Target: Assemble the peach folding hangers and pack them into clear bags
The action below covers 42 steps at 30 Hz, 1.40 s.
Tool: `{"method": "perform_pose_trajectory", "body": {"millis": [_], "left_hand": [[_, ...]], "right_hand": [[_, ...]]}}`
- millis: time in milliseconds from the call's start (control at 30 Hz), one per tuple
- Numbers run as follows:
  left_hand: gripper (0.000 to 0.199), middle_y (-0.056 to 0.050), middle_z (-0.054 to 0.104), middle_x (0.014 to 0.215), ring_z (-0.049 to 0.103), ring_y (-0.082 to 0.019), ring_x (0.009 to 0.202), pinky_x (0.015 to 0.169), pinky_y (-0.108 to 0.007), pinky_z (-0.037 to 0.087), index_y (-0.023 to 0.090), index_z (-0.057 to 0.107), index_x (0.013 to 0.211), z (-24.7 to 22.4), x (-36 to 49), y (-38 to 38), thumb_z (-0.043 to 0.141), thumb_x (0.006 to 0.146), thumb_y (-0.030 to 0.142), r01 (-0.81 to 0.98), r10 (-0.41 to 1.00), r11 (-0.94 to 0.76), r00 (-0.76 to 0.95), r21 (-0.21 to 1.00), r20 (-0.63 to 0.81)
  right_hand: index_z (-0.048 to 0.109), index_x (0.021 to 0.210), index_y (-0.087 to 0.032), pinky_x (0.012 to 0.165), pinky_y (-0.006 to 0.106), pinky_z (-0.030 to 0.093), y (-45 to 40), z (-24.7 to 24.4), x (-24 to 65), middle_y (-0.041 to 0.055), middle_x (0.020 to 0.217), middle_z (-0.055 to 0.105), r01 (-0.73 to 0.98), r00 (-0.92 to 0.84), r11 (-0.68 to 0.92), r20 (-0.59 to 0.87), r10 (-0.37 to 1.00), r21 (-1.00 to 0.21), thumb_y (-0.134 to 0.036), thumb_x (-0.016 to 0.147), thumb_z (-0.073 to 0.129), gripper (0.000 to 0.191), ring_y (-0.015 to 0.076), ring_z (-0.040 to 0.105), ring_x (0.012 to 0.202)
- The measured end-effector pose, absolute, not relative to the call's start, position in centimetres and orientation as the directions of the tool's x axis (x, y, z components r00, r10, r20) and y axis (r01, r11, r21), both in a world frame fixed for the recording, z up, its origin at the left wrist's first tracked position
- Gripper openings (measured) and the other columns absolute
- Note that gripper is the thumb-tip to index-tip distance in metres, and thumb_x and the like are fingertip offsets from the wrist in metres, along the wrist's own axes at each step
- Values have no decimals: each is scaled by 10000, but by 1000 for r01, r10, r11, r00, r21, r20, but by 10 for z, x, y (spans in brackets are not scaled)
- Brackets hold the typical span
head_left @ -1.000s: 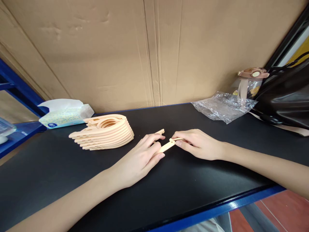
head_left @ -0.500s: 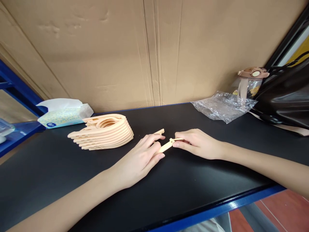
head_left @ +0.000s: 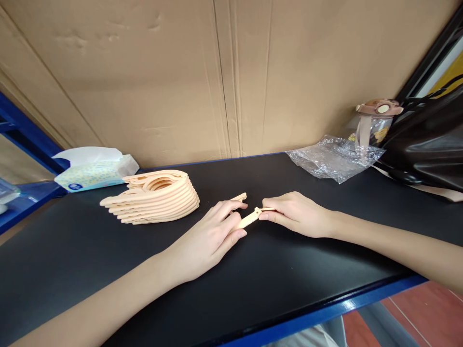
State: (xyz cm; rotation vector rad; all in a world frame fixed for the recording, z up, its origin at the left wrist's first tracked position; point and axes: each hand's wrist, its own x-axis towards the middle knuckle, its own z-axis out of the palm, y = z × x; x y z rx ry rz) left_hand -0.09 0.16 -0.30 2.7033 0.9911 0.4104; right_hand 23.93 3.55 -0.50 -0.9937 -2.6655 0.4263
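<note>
Over the middle of the table, my left hand [head_left: 217, 231] is closed around a pale cream plastic piece [head_left: 249, 220], which may be a folding hanger. One narrow end of it, with a small knob, sticks out past my thumb, and another tip shows beyond my fingers. My right hand [head_left: 294, 214] pinches a thin strip of the same colour at that knobbed end, between thumb and bent fingers. My palm and fingers hide most of the piece. To the left lies a neat stack of several matching curved peach plastic pieces [head_left: 155, 200], touched by neither hand.
A tissue pack [head_left: 94, 171] sits behind the stack at the back left. Crumpled clear plastic wrap [head_left: 334, 156] lies at the back right, by a drink bottle [head_left: 378, 123] and a black bag [head_left: 430, 149]. Cardboard [head_left: 162, 82] walls off the black table [head_left: 289, 289].
Both hands keep the same grip on the plastic piece, nearly still. The whole view has shifted very slightly.
</note>
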Motion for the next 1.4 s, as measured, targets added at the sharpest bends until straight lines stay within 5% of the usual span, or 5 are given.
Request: {"method": "perform_pose_trajectory", "body": {"millis": [1400], "left_hand": [[263,-67,490,1339,393,-228,1311,1066,-405,384,220,566,1150,-4,-2,3,360,996,279,574,632,-770,748,281,205]], "right_hand": [[435,709,-202,500,235,232,35,-9,240,-26,635,516,648,-722,741,169,671,-174,-538,978,200,490,103,407,504]]}}
